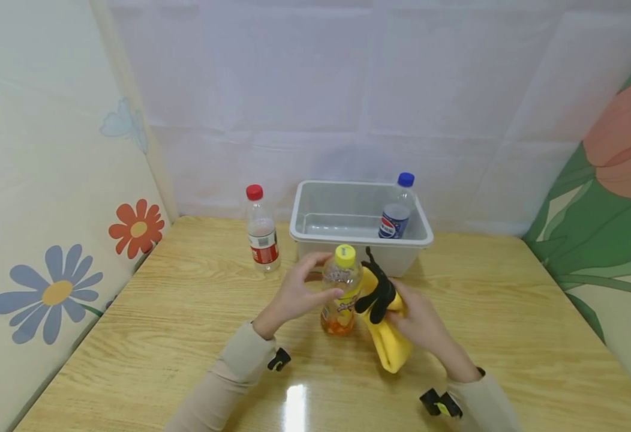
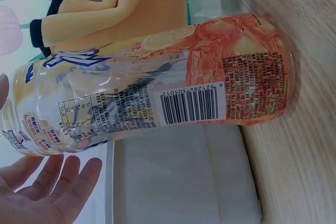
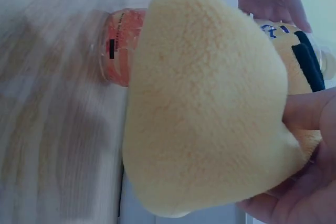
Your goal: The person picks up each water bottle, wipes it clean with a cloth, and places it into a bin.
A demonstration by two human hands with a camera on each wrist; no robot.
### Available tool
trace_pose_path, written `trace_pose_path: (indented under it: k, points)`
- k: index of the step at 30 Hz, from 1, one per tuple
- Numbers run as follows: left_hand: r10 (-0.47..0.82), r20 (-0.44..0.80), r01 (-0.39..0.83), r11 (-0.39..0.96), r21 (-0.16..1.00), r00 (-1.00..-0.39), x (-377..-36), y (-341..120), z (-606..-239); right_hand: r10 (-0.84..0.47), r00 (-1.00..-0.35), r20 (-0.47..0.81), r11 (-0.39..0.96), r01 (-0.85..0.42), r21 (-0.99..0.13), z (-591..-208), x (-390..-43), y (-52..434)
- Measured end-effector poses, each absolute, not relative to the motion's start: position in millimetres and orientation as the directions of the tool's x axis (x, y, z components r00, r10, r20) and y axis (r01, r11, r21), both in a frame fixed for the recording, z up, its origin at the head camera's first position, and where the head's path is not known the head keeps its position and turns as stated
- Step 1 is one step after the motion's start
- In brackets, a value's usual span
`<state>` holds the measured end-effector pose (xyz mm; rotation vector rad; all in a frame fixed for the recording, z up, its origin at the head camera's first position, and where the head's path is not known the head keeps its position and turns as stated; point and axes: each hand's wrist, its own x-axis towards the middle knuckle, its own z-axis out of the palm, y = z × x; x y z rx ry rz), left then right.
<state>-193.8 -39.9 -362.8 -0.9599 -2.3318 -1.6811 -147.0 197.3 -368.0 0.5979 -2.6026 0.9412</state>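
Note:
A clear drink bottle [image 1: 341,294] with a yellow cap and an orange-and-yellow label stands upright on the table. My left hand [image 1: 299,294] curves loosely about its upper part, thumb in front; in the left wrist view its fingers [image 2: 68,182] lie apart from the plastic. On the bottle's right side, my right hand [image 1: 420,315] grips a soft yellow plush thing [image 1: 388,345] with black strips [image 1: 382,294]. The plush is close against the bottle and, in the right wrist view, hides much of it.
Behind the bottle stands a light grey plastic bin [image 1: 361,234], with a blue-capped Pepsi bottle [image 1: 396,210] leaning in its right end. A red-capped bottle [image 1: 263,234] is upright left of the bin. A white sheet [image 1: 348,78] hangs behind the table.

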Motion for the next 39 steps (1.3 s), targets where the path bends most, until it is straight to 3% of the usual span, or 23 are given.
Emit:
trace_pose_path:
  k: [9, 17, 27, 39]
  points:
    - [0.451, 0.479, 0.593, 0.152, 0.790, -0.753, -194, -43, -361, -0.235, -0.840, 0.489, 0.647, -0.511, -0.566, -363, -151, 197]
    - [0.459, 0.470, 0.579, 0.128, 0.805, -0.754, -194, -45, -361, -0.249, -0.825, 0.508, 0.630, -0.536, -0.562, -358, -154, 193]
    - [0.505, 0.479, 0.609, 0.124, 0.783, -0.718, -196, -48, -362, -0.317, -0.812, 0.489, 0.619, -0.568, -0.542, -354, -160, 190]
    - [0.509, 0.475, 0.605, 0.119, 0.787, -0.718, -196, -48, -361, -0.354, -0.824, 0.443, 0.686, -0.551, -0.476, -352, -160, 182]
